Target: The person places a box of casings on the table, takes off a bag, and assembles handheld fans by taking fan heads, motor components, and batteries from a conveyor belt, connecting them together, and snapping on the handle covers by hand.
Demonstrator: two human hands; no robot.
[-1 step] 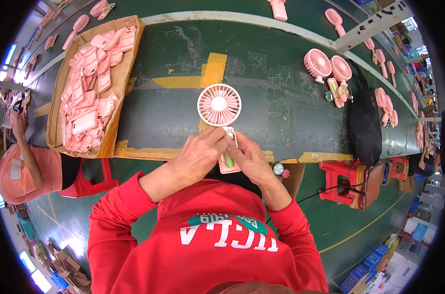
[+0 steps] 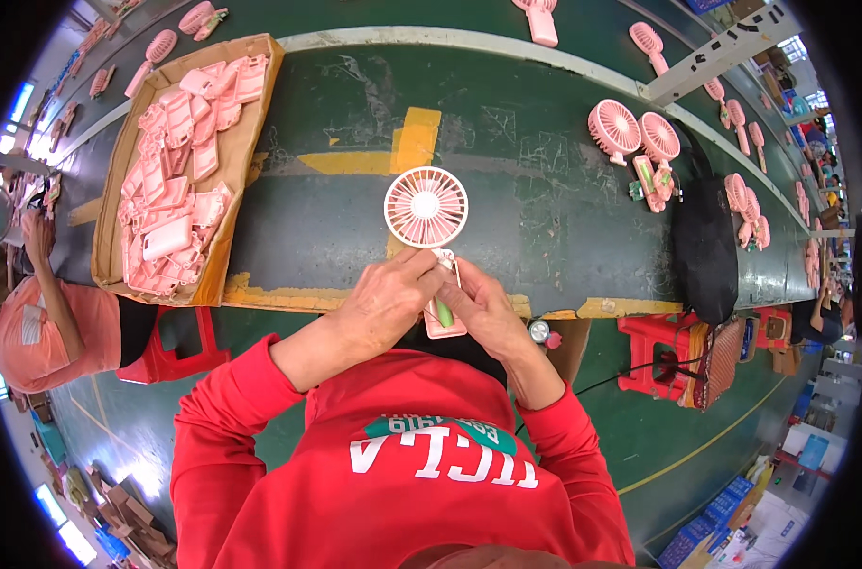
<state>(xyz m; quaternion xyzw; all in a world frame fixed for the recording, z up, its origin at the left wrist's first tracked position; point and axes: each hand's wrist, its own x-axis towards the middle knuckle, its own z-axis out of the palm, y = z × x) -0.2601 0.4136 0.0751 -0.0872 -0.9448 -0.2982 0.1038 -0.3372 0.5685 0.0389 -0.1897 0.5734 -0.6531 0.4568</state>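
A pink handheld fan (image 2: 426,207) lies at the table's front edge, its round grille pointing away from me. Its handle (image 2: 447,331) is open, showing a green cylinder (image 2: 444,313) inside and small white parts at the neck. My left hand (image 2: 390,292) has its fingers pinched together over the upper handle, hiding what lies under the fingertips. My right hand (image 2: 488,308) grips the handle from the right, thumb laid across it near the left fingers.
On the left, a cardboard tray (image 2: 271,104) holds many pink shell pieces (image 2: 168,237). More fans (image 2: 615,128) with exposed insides lie at right, beside a black bag (image 2: 706,247). A metal post (image 2: 720,52) stands far right. Another person (image 2: 56,332) sits at left.
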